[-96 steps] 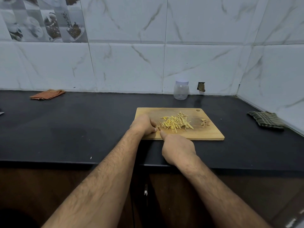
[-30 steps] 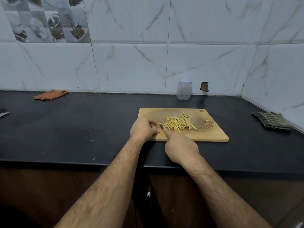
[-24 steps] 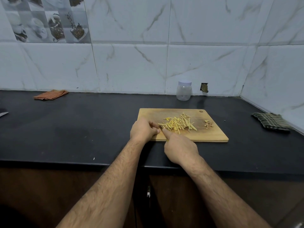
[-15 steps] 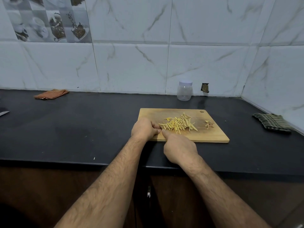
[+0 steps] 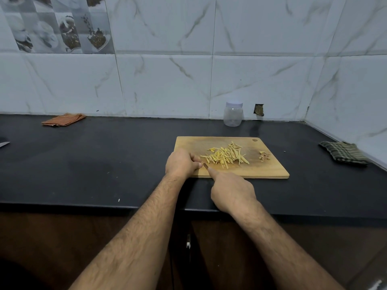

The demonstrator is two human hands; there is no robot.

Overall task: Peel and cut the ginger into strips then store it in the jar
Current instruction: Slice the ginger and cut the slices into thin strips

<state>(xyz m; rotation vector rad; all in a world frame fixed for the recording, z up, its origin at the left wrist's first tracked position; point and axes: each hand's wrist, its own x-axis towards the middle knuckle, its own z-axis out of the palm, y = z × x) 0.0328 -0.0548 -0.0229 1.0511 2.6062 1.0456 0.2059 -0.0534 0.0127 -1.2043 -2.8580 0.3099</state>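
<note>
Ginger strips are lying in a loose pile mid-board, most pointing away from the person and leaning slightly left. The left hand is curling its fingers onto a small ginger piece at the board's near-left part; the right hand is gripping a knife that is barely showing, forefinger stretched along it. The cutting board is sitting on a black tabletop under marbled wall tiles. A lidded clear jar is standing by the wall beyond. No writing is legible.

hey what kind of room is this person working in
Most likely a home kitchen: a black stone countertop backed by white marble-look wall tiles, a rectangular wooden chopping board carrying pale yellow ginger strips, and a clear plastic jar by the wall.
</note>
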